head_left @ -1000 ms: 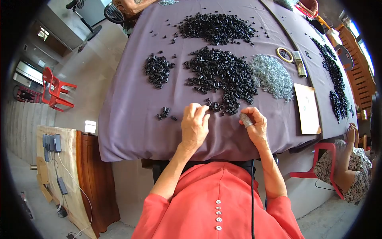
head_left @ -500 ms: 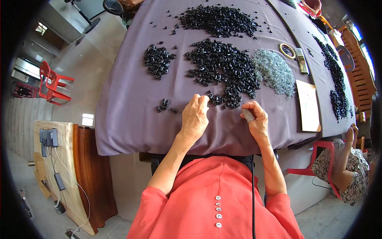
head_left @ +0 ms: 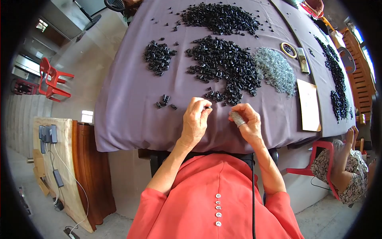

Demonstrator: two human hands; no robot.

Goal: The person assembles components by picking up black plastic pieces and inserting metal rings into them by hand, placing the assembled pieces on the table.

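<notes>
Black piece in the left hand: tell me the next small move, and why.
Probably bring the left hand towards the right hand: the left pinches a black piece, and the right, fingers curled, is close by with a gap between them.

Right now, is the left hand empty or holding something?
Holding something: the left hand pinches a small black piece, whose dark end shows at the fingertips, just short of the nearest loose black pieces.

Looks like shiny plastic for the black parts [head_left: 227, 59] upper centre, matt-ish purple cloth [head_left: 127, 119] underneath, glossy plastic chair [head_left: 52, 91] at left.
</notes>
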